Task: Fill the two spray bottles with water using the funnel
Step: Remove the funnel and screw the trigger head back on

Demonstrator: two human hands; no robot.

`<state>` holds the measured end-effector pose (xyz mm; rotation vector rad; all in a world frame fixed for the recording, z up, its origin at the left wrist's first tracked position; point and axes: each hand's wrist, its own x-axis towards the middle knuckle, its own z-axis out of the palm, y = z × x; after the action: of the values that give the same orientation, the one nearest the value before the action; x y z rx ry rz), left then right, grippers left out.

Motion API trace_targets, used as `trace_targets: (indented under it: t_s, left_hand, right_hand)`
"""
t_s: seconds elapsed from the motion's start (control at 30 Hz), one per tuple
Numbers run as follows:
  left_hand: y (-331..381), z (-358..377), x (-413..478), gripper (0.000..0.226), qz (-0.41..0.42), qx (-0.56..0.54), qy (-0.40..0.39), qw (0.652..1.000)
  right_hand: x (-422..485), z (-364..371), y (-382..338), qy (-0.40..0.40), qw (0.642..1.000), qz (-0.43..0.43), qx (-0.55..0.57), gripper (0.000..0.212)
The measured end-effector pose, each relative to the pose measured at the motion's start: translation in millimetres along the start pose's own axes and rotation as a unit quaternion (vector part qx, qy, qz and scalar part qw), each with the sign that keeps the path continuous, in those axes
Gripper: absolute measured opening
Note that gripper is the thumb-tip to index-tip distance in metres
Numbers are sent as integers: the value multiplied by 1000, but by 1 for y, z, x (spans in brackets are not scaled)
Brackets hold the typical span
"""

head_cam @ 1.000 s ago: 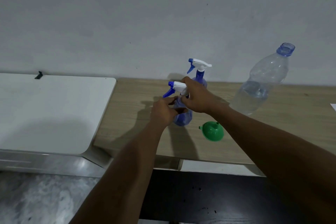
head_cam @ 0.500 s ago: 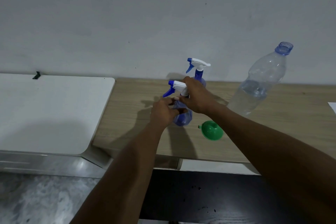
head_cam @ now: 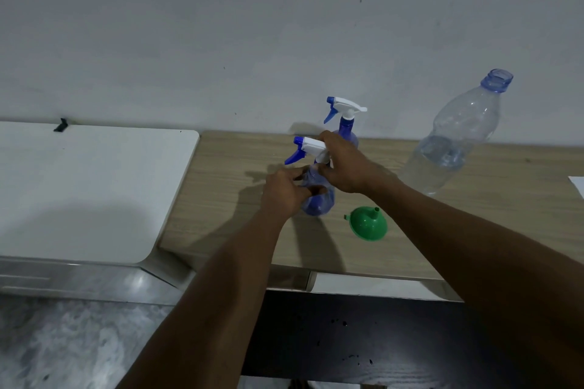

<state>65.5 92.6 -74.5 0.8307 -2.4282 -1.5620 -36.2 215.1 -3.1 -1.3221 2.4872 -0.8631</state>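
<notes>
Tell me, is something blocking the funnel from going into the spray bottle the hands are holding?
Yes. The spray head sits on the neck of the near spray bottle, with the right hand gripping there. The funnel lies beside it on the table.

Near spray bottle [head_cam: 319, 206] and far spray bottle [head_cam: 346, 125] upright, capped; green funnel [head_cam: 368, 225] mouth-down beside them.

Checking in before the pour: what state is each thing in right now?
near spray bottle: upright on table, trigger head on.
far spray bottle: upright, trigger head on, untouched.
funnel: mouth down, spout up, untouched.
water bottle: standing, uncapped, partly full.
left hand: grips near spray bottle's body.
right hand: grips its neck.
</notes>
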Motion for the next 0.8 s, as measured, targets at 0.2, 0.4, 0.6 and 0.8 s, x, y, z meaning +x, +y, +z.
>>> trace_targets:
  t_s: [0.2,0.4,0.6,0.8]
  left_hand:
    - [0,1,0,69,-22,-6,3,1000]
    - [2,-2,-3,91,-12,-29,-20,999]
    - [4,-4,-6,79,2,-10,-17,1000]
    - [3,-6,-3,76,9,11,-25,1000]
  right_hand:
    - [0,1,-1,21,999,-18,-40,47]
    - [-1,3,-7,11,999,38,5,44]
    - [-3,-1,-5,1,1000,16,15,44]
    - [-5,6,-2,50,998,39,21,37]
